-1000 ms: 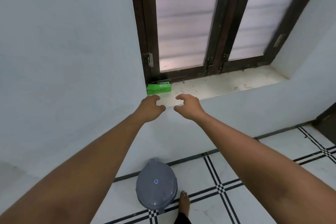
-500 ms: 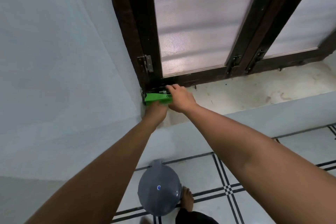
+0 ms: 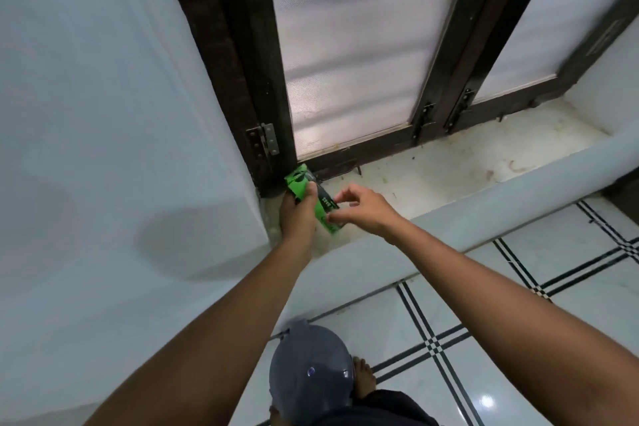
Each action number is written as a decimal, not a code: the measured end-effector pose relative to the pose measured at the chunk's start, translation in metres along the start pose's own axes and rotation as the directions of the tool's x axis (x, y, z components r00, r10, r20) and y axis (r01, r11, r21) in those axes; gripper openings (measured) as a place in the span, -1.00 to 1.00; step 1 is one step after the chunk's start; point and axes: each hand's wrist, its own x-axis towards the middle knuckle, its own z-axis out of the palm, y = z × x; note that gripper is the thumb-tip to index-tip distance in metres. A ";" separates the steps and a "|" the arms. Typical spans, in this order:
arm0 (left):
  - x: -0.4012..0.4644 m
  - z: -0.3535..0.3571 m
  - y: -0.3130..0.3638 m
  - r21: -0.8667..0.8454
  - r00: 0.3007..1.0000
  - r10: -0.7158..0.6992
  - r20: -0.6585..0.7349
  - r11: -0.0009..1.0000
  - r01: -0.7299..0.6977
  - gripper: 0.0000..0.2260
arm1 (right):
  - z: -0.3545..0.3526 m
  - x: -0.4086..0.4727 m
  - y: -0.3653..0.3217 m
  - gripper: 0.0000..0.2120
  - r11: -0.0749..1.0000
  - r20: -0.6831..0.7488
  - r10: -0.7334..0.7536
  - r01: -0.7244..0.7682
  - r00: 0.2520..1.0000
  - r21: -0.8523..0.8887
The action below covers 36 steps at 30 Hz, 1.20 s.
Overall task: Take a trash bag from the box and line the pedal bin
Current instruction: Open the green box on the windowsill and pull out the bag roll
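Observation:
A small green trash bag box (image 3: pixel 300 187) with dark print is tilted above the left end of the window sill (image 3: pixel 449 162). My left hand (image 3: pixel 298 218) grips it from below, thumb across its face. My right hand (image 3: pixel 363 209) is at the box's right end, fingers pinched together at its edge; whether they hold anything is hidden. The grey pedal bin (image 3: pixel 309 373) stands on the floor below, lid closed, by my bare foot (image 3: pixel 363 379).
A dark wooden window frame (image 3: pixel 256 79) with frosted panes rises behind the sill. A white wall (image 3: pixel 103 149) fills the left. The floor (image 3: pixel 518 304) has white tiles with black lines. A dark door edge (image 3: pixel 626 190) shows at far right.
Both hands reached from the sill's front edge to the box. The left hand has lifted and turned it off the sill; the right hand moved to its right end.

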 end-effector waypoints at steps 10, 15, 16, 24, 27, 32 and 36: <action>-0.016 0.001 0.018 0.271 0.852 0.129 0.507 0.915 -0.300 -0.72 | -0.034 -0.042 -0.019 -0.89 0.881 -0.208 -0.012 0.108 0.978 0.460; -0.018 0.003 0.018 0.435 0.829 0.177 0.531 0.783 -0.446 -0.40 | -0.047 -0.062 -0.025 -0.68 0.868 -0.133 0.008 0.060 0.991 0.494; -0.018 0.003 0.019 0.469 0.818 0.191 0.543 0.739 -0.484 -0.40 | -0.051 -0.064 -0.027 -0.65 0.888 -0.087 0.000 0.039 0.996 0.459; -0.018 -0.003 0.025 0.543 0.731 0.231 0.642 0.537 -0.646 -0.36 | -0.067 -0.074 -0.034 -0.96 0.961 0.045 -0.028 0.014 0.999 0.275; -0.014 -0.005 0.028 0.569 0.722 0.248 0.646 0.474 -0.672 -0.35 | -0.068 -0.075 -0.034 -0.81 0.941 0.022 -0.005 -0.003 1.000 0.337; -0.011 -0.006 0.032 0.554 0.715 0.280 0.640 0.476 -0.683 -0.37 | -0.070 -0.072 -0.030 -0.79 0.908 -0.028 0.009 0.004 1.000 0.419; -0.009 -0.009 0.031 0.574 0.733 0.280 0.620 0.475 -0.667 -0.35 | -0.072 -0.066 -0.027 -0.91 0.966 -0.320 -0.201 0.134 0.926 -0.220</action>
